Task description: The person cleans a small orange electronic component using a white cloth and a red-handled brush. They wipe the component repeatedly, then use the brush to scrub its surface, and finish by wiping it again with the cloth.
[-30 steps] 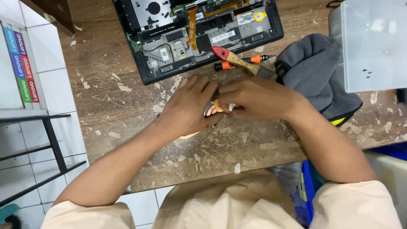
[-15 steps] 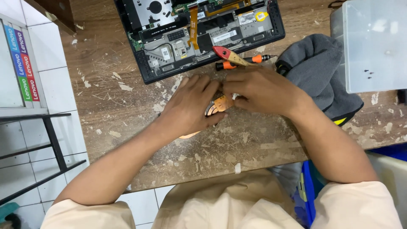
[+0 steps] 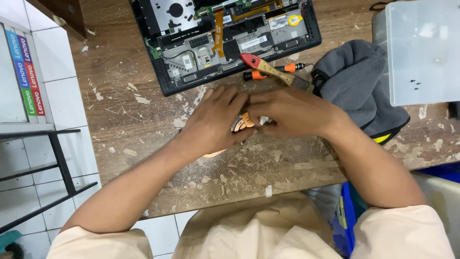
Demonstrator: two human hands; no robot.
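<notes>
Pinched between both hands: copper heat-sink part (image 3: 243, 122), just in front of opened laptop (image 3: 225, 38) on worn wooden table (image 3: 143, 115). Left hand (image 3: 215, 122) laid flat over the part's left end, fingers closed down on it. Right hand (image 3: 292, 112) curled, fingertips nipping a small white wad (image 3: 265, 120) against the part's right end. Long axis hidden; copper rim (image 3: 213, 154) showing below left palm. Both hands equally near. Beyond right hand, toward laptop: red-handled brush (image 3: 268, 68) and orange screwdriver (image 3: 273, 73). Right of these: grey cloth (image 3: 357, 81).
</notes>
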